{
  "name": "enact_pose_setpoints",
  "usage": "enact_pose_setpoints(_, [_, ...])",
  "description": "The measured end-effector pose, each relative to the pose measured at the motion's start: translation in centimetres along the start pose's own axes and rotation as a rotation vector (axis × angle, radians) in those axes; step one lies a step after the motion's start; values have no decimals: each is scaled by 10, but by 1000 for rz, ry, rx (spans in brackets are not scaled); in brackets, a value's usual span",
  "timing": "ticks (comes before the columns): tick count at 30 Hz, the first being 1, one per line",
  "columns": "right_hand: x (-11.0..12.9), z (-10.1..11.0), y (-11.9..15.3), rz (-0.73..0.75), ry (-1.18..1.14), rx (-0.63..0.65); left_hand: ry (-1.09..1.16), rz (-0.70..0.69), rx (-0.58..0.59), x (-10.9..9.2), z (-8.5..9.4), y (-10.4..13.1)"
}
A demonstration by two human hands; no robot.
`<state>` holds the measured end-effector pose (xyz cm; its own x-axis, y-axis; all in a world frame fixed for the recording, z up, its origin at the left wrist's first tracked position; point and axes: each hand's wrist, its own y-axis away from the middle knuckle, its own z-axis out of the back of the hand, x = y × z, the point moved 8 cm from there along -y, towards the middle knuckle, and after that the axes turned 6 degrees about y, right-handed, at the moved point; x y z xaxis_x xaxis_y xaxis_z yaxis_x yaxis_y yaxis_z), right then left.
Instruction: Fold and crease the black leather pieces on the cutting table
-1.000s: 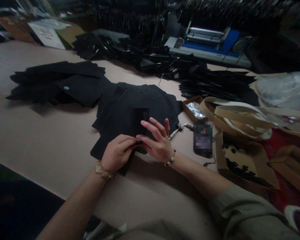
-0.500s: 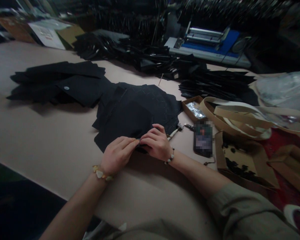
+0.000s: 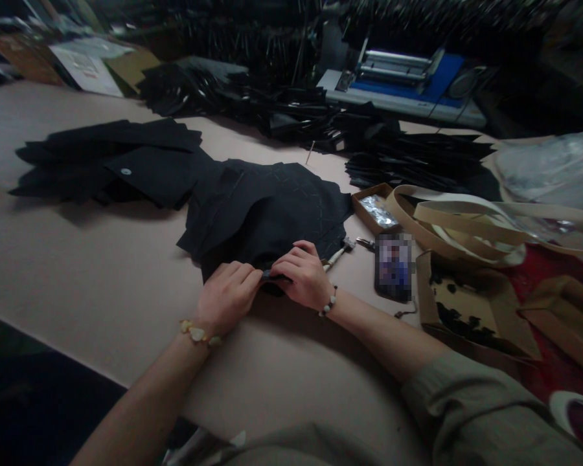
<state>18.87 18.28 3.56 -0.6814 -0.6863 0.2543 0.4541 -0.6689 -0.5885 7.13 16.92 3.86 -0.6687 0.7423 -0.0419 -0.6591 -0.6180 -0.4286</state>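
Observation:
A black fabric piece lies spread in front of me, over other dark cut pieces with pale dashed marks. Along its near edge, my left hand pinches the cloth with fingers curled. Just to the right, my right hand grips the same edge, and a narrow folded strip shows between the two hands. My fingertips and the cloth beneath them are partly hidden. Past the right hand lies a tool with a pale handle and a metal head, not touched.
A phone, a carton with small black parts, a small box with shiny bits and looped beige straps lie on the right. Stacks of black pieces sit left and behind. A blue roller machine stands at the back.
The left hand has shifted slightly left, away from the right hand, and more of the folded edge shows between them. The fabric now bulges up into a curved fold.

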Motion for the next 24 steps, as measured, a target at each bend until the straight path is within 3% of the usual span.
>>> enact_pose_setpoints(4, [3, -9, 3, 81, 50, 80, -20, -134, 19, -6, 3, -1])
enact_pose_setpoints(11, [15, -20, 6, 258, 71, 214, 186, -358, 44, -9, 4, 8])
enact_pose_setpoints(24, [35, -14, 5, 389, 116, 212, 258, -278, 56, 0, -4, 18])
